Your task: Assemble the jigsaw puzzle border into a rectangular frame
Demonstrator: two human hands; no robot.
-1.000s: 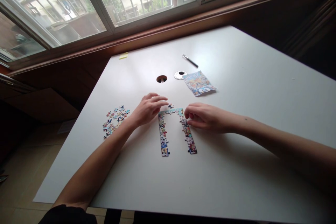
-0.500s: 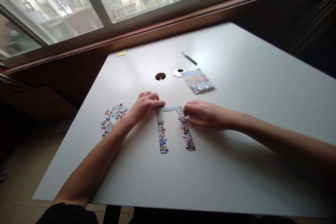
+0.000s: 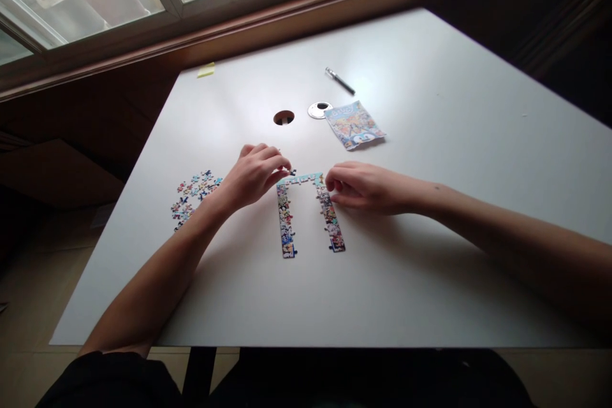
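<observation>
A partly joined jigsaw puzzle (image 3: 285, 223) lies on the white table as a three-sided border, its side nearest me open. At its upper left corner, the fingertips of my left hand (image 3: 255, 172) pinch a small dark puzzle piece (image 3: 292, 172). My right hand (image 3: 361, 186) rests against the upper right corner of the border, fingers curled; whether anything is between them is hidden. Left of my left forearm lies a pile of loose puzzle pieces (image 3: 194, 194), partly covered by the arm.
A creased picture sheet (image 3: 354, 125) lies beyond my right hand, overlapping a round metal cover (image 3: 317, 111). Behind it is a black pen (image 3: 340, 81). A round hole (image 3: 284, 118) opens in the table (image 3: 382, 293), and yellow tape (image 3: 206, 70) marks the far left corner.
My view has tilted down, so everything sits higher in the picture. My left fingertips have drawn slightly back and left of the puzzle piece's dark edge, which shows more; my right hand stays beside the border.
</observation>
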